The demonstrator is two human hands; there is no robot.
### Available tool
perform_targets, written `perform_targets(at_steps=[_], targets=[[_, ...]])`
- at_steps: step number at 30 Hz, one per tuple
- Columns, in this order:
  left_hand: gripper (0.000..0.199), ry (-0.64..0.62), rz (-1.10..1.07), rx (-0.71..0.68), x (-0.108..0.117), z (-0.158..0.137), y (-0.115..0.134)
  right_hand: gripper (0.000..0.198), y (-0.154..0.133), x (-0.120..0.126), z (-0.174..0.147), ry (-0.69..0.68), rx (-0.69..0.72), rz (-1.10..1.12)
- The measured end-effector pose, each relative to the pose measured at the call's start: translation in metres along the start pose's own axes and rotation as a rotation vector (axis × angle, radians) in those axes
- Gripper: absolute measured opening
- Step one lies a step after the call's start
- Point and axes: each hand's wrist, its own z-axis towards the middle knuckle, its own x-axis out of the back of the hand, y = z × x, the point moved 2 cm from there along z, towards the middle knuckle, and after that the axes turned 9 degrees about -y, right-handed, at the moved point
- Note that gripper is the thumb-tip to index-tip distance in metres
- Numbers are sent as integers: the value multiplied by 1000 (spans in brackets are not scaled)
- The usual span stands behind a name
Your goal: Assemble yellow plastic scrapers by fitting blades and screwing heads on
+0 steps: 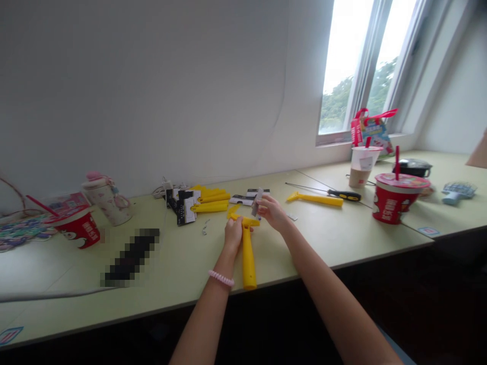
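Note:
My left hand is closed around the head of a yellow scraper, whose thick handle points toward me over the table's front edge. A small yellow piece sticks out beyond the head on the left. Between the fingers of my right hand is a thin grey blade, held upright just above the right end of the scraper head. Whether blade and head touch, I cannot tell. Some tiny metal parts lie left of my left hand. Beyond my hands are flat black-and-white packets.
Several yellow scrapers with black cards lie at the back. On the right are another yellow scraper, a screwdriver, a red cup and a clear cup. A red cup and bottle stand left, near a pixelated dark object.

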Motion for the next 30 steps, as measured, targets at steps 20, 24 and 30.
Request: perform_targets(at_steps=[20,24,30], targets=[[20,-149,58,38,-6,-13,8,22,3,2,-5,91,120,-281],[20,-146,62,33,-6,-11,7,18,4,0,-6,104,93,-267],[14,-146,41,16,-6,-5,4,12,4,-5,-8,64,80,-283]])
